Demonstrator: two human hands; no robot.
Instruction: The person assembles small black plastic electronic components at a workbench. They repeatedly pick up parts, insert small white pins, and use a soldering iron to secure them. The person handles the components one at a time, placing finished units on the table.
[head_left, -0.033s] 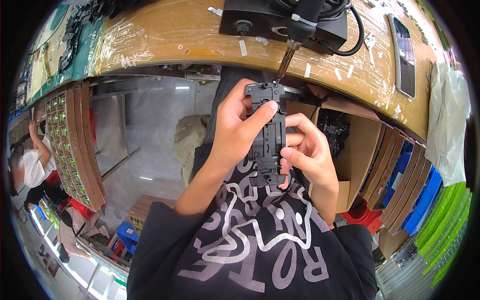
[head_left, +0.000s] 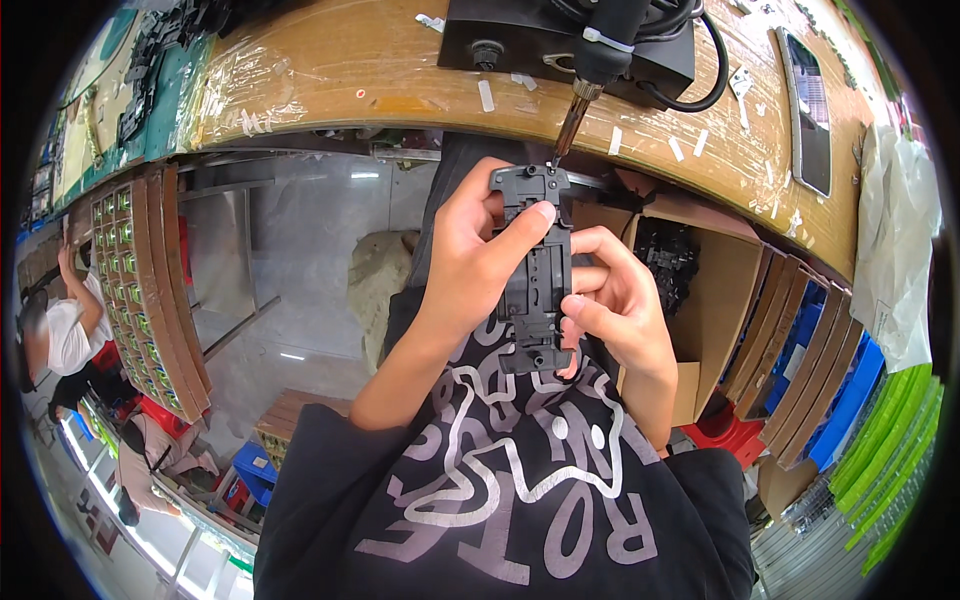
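- Left hand [head_left: 470, 265] was closed round the left edge of a black plastic part [head_left: 537, 268], thumb pressed across its upper front.
- Right hand [head_left: 615, 300] gripped the same part from the right side, fingers curled on its lower edge, thumb near the middle.
- Part was long & flat, held upright in front of the person's chest, just below the desk [head_left: 330, 75] edge, approx. centre of view.
- Screwdriver tip [head_left: 570, 125] came down from a black tool [head_left: 610, 40] above; tip met the top right corner of the part.
- Tool sat in front of a black box [head_left: 500, 40] w/ a knob, on the wooden desk; black cable [head_left: 712, 70] looped at its right.
- White tape scraps [head_left: 485, 95] were stuck along the desk's front.
- Dark phone-like slab [head_left: 805, 110] lay on the desk's right end.
- Open cardboard box [head_left: 720, 290] sat right of the hands, black parts inside.
- Person wore a black shirt [head_left: 500, 500] w/ white print.
- Another person in a white top [head_left: 65, 335] stood far left, well apart.
- Racks of green trays [head_left: 130, 290] stood at left.
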